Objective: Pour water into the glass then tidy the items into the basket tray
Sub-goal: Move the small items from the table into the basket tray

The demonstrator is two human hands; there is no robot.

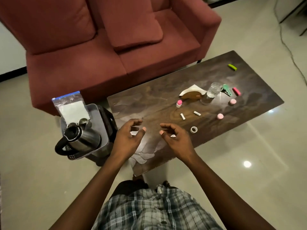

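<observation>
Glass (213, 90) far beyond both hands (127, 138), fingers curled, apart

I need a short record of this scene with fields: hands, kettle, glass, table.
left hand: open, empty, over the table's near end
right hand: open, fingers curled
kettle: steel, lid open, in the tray beside the table
glass: upright on the table
table: dark wood, small items scattered

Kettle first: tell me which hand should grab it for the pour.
Left, probably. The left hand hovers open nearest the kettle, which stands off the table's left end. The right hand is farther, nearer the glass.
</observation>
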